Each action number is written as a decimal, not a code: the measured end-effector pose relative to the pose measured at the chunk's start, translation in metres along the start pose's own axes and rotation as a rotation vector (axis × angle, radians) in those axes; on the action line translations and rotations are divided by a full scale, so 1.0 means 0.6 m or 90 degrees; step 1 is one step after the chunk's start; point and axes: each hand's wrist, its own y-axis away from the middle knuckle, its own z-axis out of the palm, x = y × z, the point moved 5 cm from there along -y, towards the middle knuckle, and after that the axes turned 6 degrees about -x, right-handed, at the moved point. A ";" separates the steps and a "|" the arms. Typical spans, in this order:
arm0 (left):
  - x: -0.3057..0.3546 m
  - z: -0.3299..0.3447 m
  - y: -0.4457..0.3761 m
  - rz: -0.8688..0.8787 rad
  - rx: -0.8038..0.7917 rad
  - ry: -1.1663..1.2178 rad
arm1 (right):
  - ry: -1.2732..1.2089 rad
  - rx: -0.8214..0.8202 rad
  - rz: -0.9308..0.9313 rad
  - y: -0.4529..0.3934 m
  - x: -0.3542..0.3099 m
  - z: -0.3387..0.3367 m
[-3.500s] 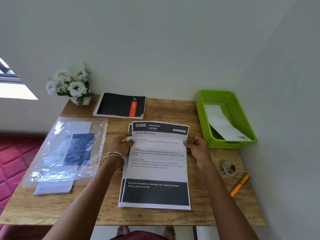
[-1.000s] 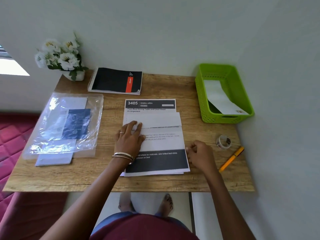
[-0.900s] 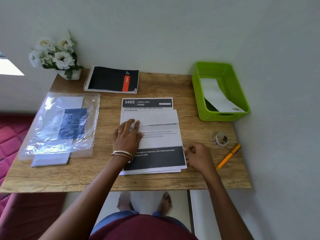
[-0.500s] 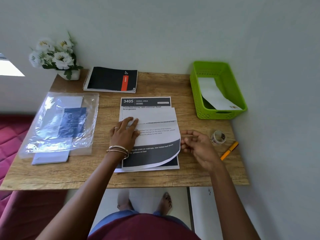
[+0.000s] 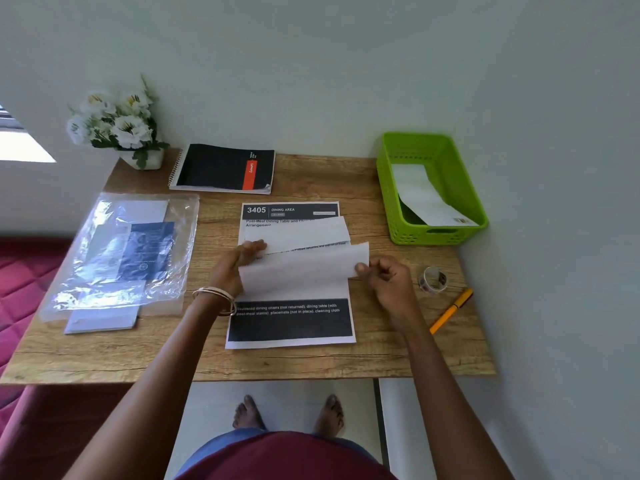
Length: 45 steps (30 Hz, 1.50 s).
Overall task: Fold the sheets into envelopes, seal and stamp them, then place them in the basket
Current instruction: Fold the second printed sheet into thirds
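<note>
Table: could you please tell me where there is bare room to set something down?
Bare wood: the back strip between the notebook and the basket, and the front edge below the printed sheet and plastic sleeve. Crowded: the centre, where the left hand presses and the right hand pinches the folded sheet, and the right side with tape roll and pen.

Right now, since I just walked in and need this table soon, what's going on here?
A person is folding a sheet at the table. The right hand pinches the right edge of its raised lower flap; the left hand rests on the sheet's left side. Its top is already folded down. A second sheet lies underneath. One envelope is in the basket; the tape and pen lie untouched at the right.
</note>
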 end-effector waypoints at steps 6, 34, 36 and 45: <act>0.016 -0.009 0.017 -0.023 -0.020 0.154 | 0.029 0.117 0.031 -0.016 -0.005 0.018; -0.013 0.006 0.003 0.089 -0.092 -0.288 | 0.378 -0.077 -0.094 -0.014 -0.004 0.108; -0.016 0.007 0.004 0.093 -0.099 -0.288 | 0.340 -0.064 -0.082 -0.017 0.001 0.071; -0.012 0.013 0.020 0.120 -0.200 -0.435 | 0.356 -0.169 -0.106 -0.030 0.011 0.012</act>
